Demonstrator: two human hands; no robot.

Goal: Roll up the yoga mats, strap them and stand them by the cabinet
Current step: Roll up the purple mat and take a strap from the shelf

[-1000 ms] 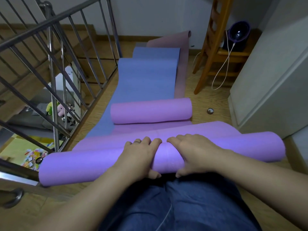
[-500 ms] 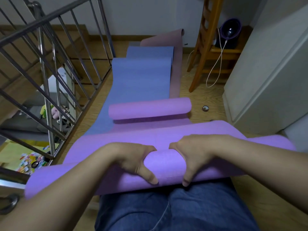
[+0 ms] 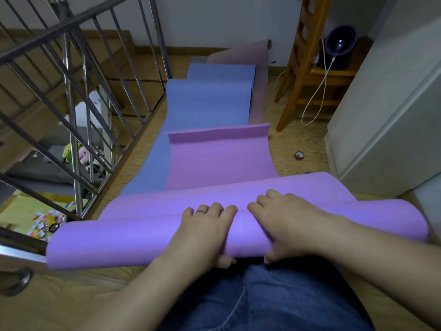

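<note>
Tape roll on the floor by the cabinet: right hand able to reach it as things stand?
Probably yes: the tape roll lies on bare floor, nothing between, but the right hand must release the purple mat.

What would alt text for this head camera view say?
Both hands, left hand and right hand, press down on a half-rolled purple yoga mat on a wooden floor. Beyond lie a pink mat and a blue mat, beside a stair railing.

Dim, soft indoor light with a cool cast; no hard shadows. Darkest patch lies near, under the purple mat roll (image 3: 133, 240) above the jeans (image 3: 274, 299). Faint glints on the steel railing (image 3: 71, 120), left. Strong wide-angle bowing at edges. Overall slightly soft, grainy.
</note>
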